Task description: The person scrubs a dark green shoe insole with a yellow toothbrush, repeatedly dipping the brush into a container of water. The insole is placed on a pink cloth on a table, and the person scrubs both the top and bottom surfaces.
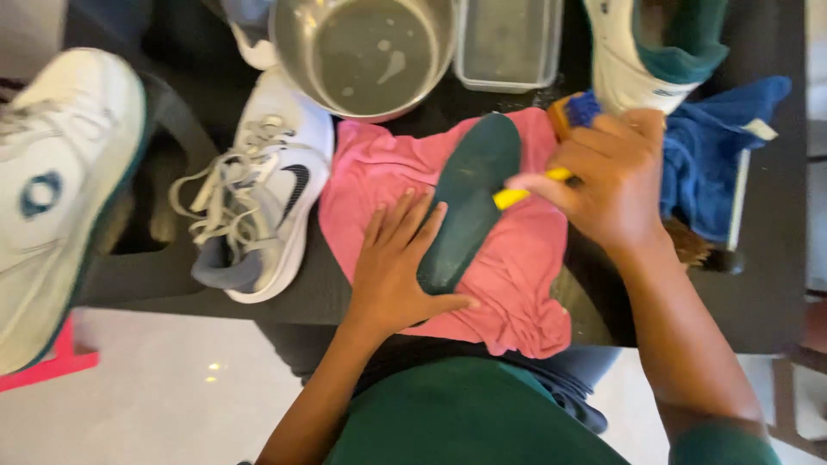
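On the dark table [758,301], centre of view: pink cloth [517,258] spread flat, one edge hanging over the near side. Dark green insole [469,202] lies on the cloth, running diagonally, heel end toward the person.

Left hand [396,267]: fingers spread and flat, pressing on the cloth and the lower edge of the insole; thumb out along the heel end. Not gripping anything.

Right hand [616,176]: fingers curled around a yellow-handled brush [525,191]; the yellow tip sticks out toward the insole and meets its right edge. Blue bristles (partly hidden by the knuckles) show just above the hand.

Around it: metal bowl [366,52] with cloudy water at the far edge, clear plastic tub [508,43] just beside it to the right. Grey-and-white sneaker [263,207] with loose laces left of the cloth, touching it. White-and-green shoe [60,189] further left, large in view. Another white-and-green shoe [650,47] top right, above a blue towel [715,164].
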